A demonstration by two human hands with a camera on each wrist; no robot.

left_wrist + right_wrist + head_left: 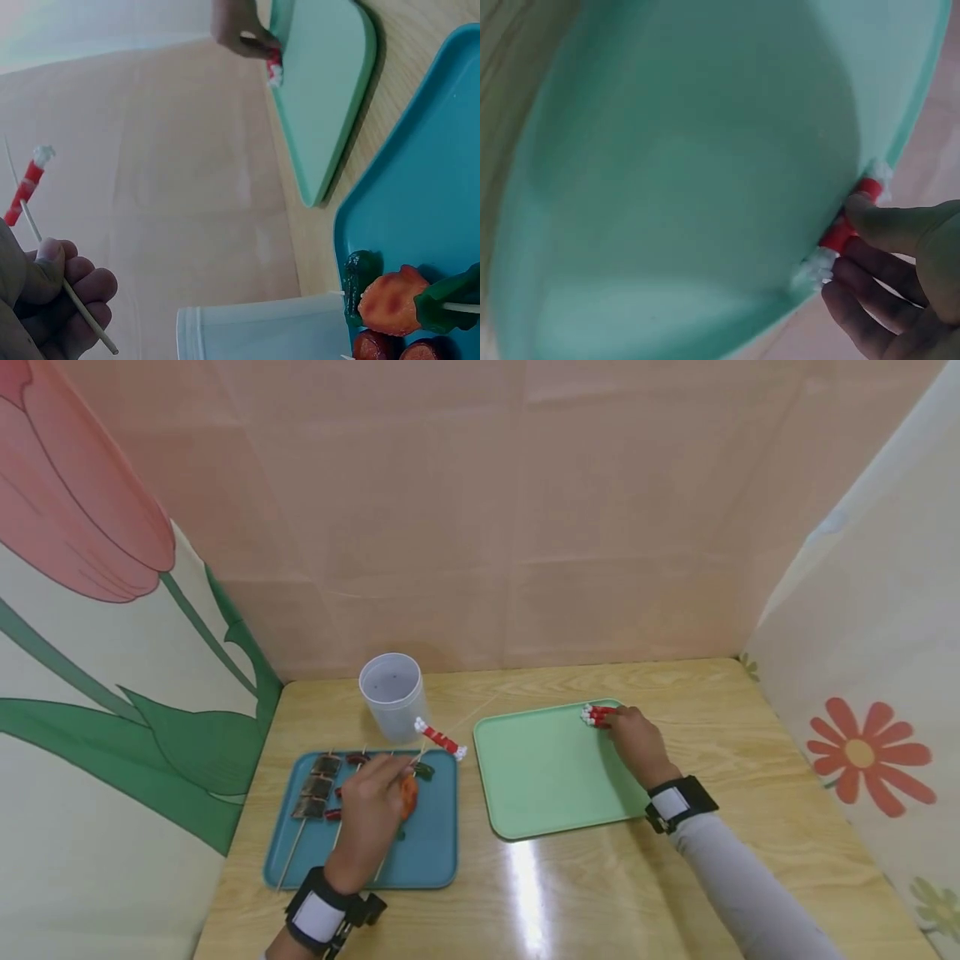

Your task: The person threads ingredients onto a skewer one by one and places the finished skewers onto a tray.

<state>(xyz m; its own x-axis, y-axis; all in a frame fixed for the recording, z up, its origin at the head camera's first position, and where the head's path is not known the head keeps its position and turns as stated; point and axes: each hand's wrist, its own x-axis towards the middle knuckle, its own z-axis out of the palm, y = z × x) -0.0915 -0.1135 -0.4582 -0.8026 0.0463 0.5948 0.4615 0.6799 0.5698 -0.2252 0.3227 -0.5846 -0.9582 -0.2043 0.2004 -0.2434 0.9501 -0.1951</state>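
Note:
My left hand (371, 806), above the blue tray (438, 856), grips a thin wooden skewer (82, 311). One red piece with white frilly ends (441, 739) is threaded crosswise near the skewer's upper end. At the far right corner of the light green tray (532, 777), my right hand (641, 743) pinches another red piece with white frilly ends (840, 234) between thumb and fingers. That piece lies along the tray's rim in the right wrist view, partly covered by the thumb.
Loaded skewers lie on the blue tray, one with dark square pieces (317, 787), another with an orange slice and green pieces (394, 300). A translucent plastic cup (393, 697) stands behind that tray. A pink backdrop (510, 527) rises behind the wooden table (600, 885).

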